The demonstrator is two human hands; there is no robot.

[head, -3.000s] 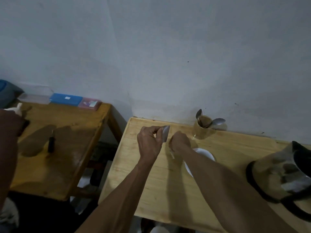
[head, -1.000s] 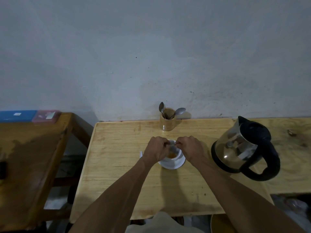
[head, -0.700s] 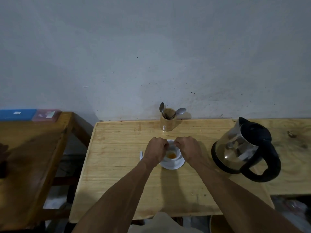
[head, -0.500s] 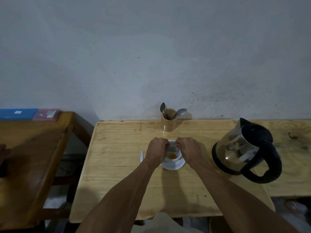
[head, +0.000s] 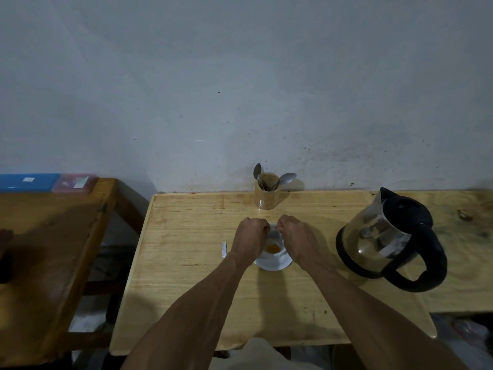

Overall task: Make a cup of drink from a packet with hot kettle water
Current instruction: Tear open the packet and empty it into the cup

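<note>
A white cup (head: 277, 237) stands on a white saucer (head: 272, 265) in the middle of the light wooden table (head: 186, 263). Orange powder (head: 272, 247) lies in the bottom of the cup. My left hand (head: 249, 240) and my right hand (head: 296, 236) hover just over the cup, fingers curled. Between them they pinch a small pale packet (head: 272, 233), mostly hidden by the fingers. A glass kettle (head: 384, 236) with a black handle and lid sits to the right of the cup.
A torn white strip (head: 224, 249) lies left of the saucer. A wooden holder (head: 266, 194) with spoons stands against the wall behind the cup. To the left is a darker table (head: 53, 236) with a blue box (head: 26, 182) and a pink box (head: 74, 182).
Three seconds ago both hands held the packet up over the table's left part. Now they hold it low over the cup, and orange powder has appeared in the cup. My view turned right.
</note>
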